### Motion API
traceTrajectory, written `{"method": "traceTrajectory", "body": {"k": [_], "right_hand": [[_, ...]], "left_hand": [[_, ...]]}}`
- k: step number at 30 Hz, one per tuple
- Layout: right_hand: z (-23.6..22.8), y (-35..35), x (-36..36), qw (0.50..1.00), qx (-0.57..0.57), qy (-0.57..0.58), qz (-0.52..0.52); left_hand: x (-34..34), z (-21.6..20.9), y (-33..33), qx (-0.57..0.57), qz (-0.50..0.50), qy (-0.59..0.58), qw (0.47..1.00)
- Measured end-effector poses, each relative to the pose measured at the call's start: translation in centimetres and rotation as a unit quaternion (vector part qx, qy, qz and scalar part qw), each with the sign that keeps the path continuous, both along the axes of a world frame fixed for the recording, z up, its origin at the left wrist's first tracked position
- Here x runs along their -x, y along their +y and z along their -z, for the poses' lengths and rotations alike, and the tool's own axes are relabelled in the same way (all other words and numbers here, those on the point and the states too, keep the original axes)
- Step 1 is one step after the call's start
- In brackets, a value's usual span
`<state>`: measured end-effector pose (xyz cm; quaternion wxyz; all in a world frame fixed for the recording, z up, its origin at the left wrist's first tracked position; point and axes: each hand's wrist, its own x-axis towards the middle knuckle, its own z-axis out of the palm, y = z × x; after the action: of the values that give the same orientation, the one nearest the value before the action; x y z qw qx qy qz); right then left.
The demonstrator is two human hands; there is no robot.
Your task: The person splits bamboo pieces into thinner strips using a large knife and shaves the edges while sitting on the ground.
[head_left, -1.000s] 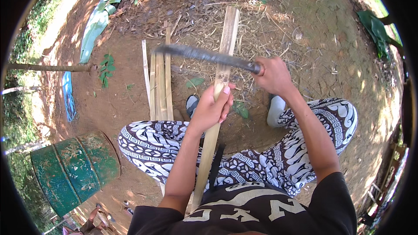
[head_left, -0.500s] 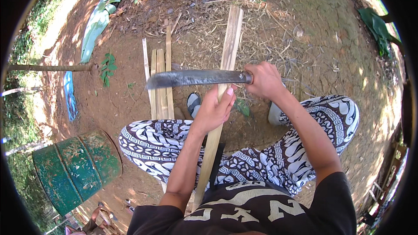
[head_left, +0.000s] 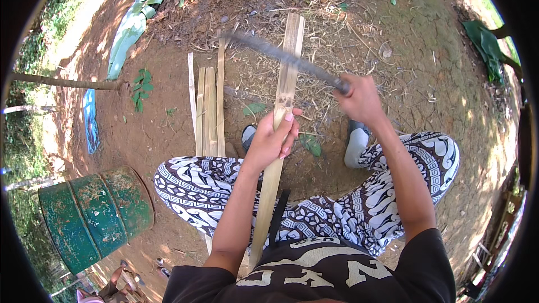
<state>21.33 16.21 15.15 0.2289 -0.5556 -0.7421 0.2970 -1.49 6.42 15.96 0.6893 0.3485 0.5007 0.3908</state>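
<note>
A long split bamboo strip (head_left: 288, 78) runs from my waist outward between my knees, with a darker node just past my grip. My left hand (head_left: 275, 139) is wrapped round the strip below that node. In my right hand (head_left: 359, 100) is the handle of a machete (head_left: 281, 55). Its dark blade, smeared by motion, crosses above the outer part of the strip and points to the far left. Whether the edge touches the bamboo I cannot tell.
Several bamboo strips (head_left: 210, 112) lie on the soil beyond my left knee. A rusty green drum (head_left: 96, 216) is at the left, near a thin pole (head_left: 67, 82) and blue plastic (head_left: 90, 120). Shavings (head_left: 337, 62) litter the ground ahead. Another person (head_left: 117, 286) shows at the lower left.
The machete has moved outward along the bamboo, away from my left hand, and its tip has swung farther out. My left hand keeps its grip on the strip.
</note>
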Motion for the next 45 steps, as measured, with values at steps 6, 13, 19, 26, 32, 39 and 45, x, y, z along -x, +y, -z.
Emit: {"method": "traceTrajectory", "body": {"k": [6, 13, 19, 26, 32, 39, 45], "right_hand": [[1.5, -1.6, 2.6, 0.993, -0.050, -0.037, -0.105], [1.7, -1.8, 3.0, 0.992, -0.015, -0.055, -0.116], [6.6, 5.7, -6.9, 0.956, 0.077, -0.236, 0.153], [1.5, 1.9, -2.0, 0.996, 0.003, -0.007, 0.091], [1.9, -1.8, 3.1, 0.994, -0.034, -0.056, -0.091], [1.0, -2.2, 3.9, 0.991, -0.060, -0.055, -0.111], [0.9, -2.3, 3.8, 0.992, -0.082, -0.034, -0.091]], "left_hand": [[-0.6, -0.8, -0.2, -0.009, 0.016, -0.008, 1.000], [-0.7, -0.5, -1.0, -0.011, 0.015, 0.022, 1.000], [0.8, 0.2, -2.3, 0.010, -0.012, 0.037, 0.999], [0.9, -0.3, 0.2, -0.025, 0.000, 0.033, 0.999], [0.1, 0.5, 0.2, -0.015, 0.035, 0.034, 0.999], [-0.5, -0.3, -0.3, 0.015, 0.020, 0.052, 0.998], [-0.9, -1.0, -0.2, -0.004, 0.020, 0.052, 0.998]]}}
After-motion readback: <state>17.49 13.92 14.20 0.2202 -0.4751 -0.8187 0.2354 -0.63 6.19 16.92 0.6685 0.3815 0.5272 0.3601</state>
